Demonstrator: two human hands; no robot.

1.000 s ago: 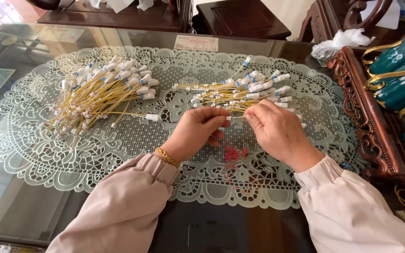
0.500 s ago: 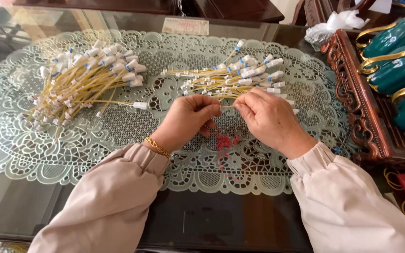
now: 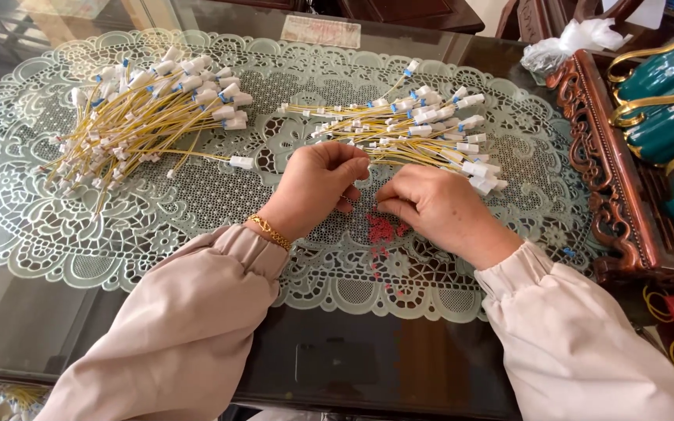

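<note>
The left hand (image 3: 317, 185) is curling its fingers inward, the fingertips bunched together at the near edge of the right-hand bundle of yellow wires (image 3: 399, 129); whether a wire is actually being pinched between them cannot be told, since the fingers are hiding it. A gold bracelet (image 3: 269, 231) is sitting at its wrist, just above a gathered beige sleeve (image 3: 189, 327). The right hand (image 3: 434, 209) is lying just beside the left, knuckles up, its fingers pressed together and pointing towards the left hand's fingertips; what it is holding, if anything, is hidden too.

Just below and between both hands, a scatter of small red pieces (image 3: 381, 231) is lying on the lace doily (image 3: 157, 226). The right-hand bundle, tipped with white connectors, is spreading out directly beyond the hands, touching the left hand's fingers. A second, larger bundle of yellow wires (image 3: 146, 109) is lying well apart to the left on the same doily.

The doily is covering a dark glass tabletop (image 3: 368, 366). At the right edge a carved wooden tray (image 3: 602, 179) is holding teal teaware with gold handles (image 3: 665, 101), and a crumpled clear plastic bag (image 3: 575, 43) is resting behind it.
</note>
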